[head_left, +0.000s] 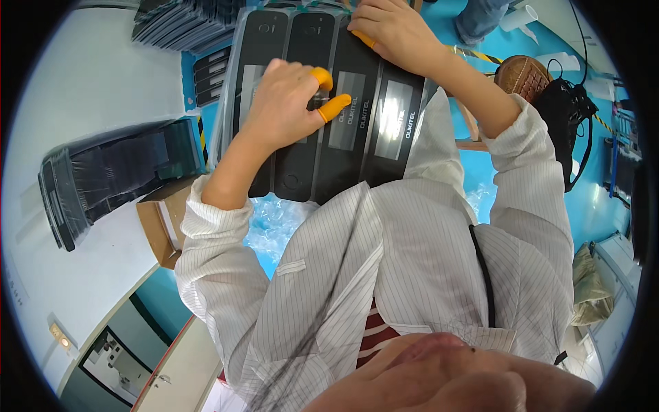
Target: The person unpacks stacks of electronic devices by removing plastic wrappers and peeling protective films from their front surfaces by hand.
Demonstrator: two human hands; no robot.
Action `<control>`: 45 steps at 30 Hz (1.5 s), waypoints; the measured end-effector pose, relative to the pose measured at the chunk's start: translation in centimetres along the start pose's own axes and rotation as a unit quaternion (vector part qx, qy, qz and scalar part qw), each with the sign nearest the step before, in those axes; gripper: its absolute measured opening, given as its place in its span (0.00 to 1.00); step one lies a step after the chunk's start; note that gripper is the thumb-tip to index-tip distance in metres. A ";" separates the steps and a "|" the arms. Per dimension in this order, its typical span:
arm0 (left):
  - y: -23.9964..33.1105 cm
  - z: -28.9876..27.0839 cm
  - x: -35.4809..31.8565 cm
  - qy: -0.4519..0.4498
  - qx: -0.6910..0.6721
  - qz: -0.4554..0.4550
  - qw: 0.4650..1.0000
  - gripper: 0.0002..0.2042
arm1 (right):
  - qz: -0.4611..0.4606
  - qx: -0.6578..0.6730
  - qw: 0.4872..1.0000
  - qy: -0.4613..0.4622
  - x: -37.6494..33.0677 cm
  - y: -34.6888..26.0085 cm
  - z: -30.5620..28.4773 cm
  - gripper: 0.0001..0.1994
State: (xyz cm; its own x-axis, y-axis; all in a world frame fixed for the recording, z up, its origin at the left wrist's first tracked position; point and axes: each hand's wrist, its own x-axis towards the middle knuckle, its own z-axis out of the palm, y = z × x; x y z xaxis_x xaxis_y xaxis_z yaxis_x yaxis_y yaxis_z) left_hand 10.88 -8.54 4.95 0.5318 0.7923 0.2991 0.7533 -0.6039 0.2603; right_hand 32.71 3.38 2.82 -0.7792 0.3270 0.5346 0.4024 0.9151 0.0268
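Several long black phone-shaped panels (296, 137), side by side in clear plastic film, lean across my lap. Each carries a shiny rectangular patch and pale lettering. Over the middle panels is my left hand (285, 106), with orange finger cots on thumb and index finger. That thumb and index finger stand apart, and the other fingers are curled; I see nothing firmly held between them. At the top right, my right hand (395, 34) grips the panels' far edge, an orange-covered digit lying along the front. The tips of its other fingers are partly out of sight.
A stack of dark film-wrapped panels (117, 172) lies on the white table (89, 89) to the left, beside an open cardboard box (161, 226). More stacked dark sheets (189, 24) are at the far left. A brown woven object (523, 77) and black bag (564, 117) are right.
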 end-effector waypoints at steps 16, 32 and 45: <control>-1.3 3.2 2.8 0.119 -0.108 -0.120 0.980 0.27 | -0.157 -0.083 0.983 -0.049 1.5 2.8 -0.4 0.07; 0.8 5.6 3.3 0.028 0.043 -0.161 0.986 0.30 | -0.066 -0.029 0.996 -0.047 -3.3 3.9 -2.2 0.07; 1.6 5.3 4.8 0.092 0.038 -0.082 0.992 0.20 | 0.065 0.070 0.995 -0.033 -3.9 0.4 -3.7 0.07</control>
State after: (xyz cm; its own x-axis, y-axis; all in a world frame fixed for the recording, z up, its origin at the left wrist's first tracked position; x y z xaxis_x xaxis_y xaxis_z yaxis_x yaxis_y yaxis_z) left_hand 16.62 -5.23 1.96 0.3253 0.8459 0.4226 0.8543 -0.4545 0.2522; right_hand 37.68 1.65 3.85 -0.7573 0.4548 0.4686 0.4344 0.8866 -0.1586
